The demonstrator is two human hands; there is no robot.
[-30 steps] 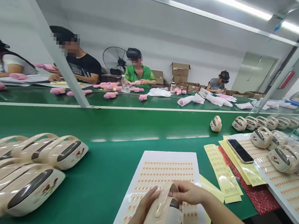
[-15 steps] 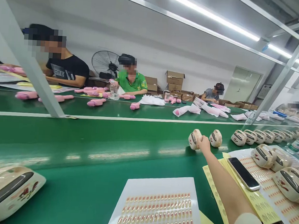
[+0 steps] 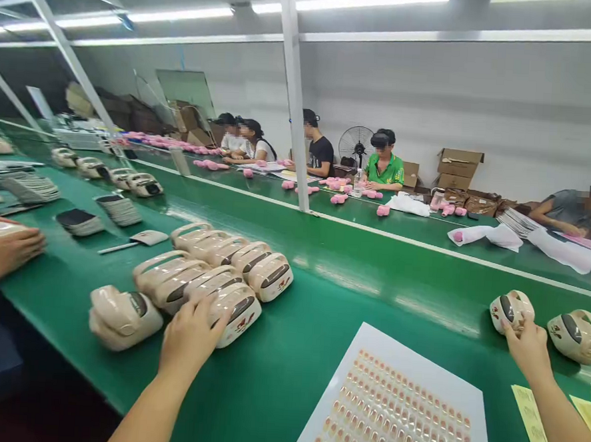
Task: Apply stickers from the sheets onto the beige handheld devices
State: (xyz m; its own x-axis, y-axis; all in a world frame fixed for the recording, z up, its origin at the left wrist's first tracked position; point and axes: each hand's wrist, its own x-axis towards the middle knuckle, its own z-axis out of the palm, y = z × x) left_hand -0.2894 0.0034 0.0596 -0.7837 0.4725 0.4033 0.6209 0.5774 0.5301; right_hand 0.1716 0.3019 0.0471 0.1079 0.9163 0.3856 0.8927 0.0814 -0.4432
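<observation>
My left hand [image 3: 193,338] is closed around the near end of a cream plastic appliance housing [image 3: 239,319] with a handle, a dark inset and a red flower print. That housing stands at the front of a block of several like housings [image 3: 218,246] in two rows. A single housing [image 3: 122,317] lies tilted just left of my left hand. On the far right, my right hand [image 3: 529,345] grips another cream housing [image 3: 509,309] with fingers at its side. One more housing [image 3: 581,337] sits to the right of it. Between my arms lies a sheet of small oval stickers [image 3: 398,414].
At the left edge a co-worker's hand [image 3: 10,253] holds a cream housing. Nearby are stacks of flat parts [image 3: 118,209] and further housings [image 3: 145,185]. A metal post [image 3: 295,101] rises beyond the green belt. Several people work at pink items across it. Yellow sheets [image 3: 536,429] lie beneath my right arm.
My view has swung left, bringing the rows of housings, my left hand and the co-worker's hand into sight. My right hand is still on its housing.
</observation>
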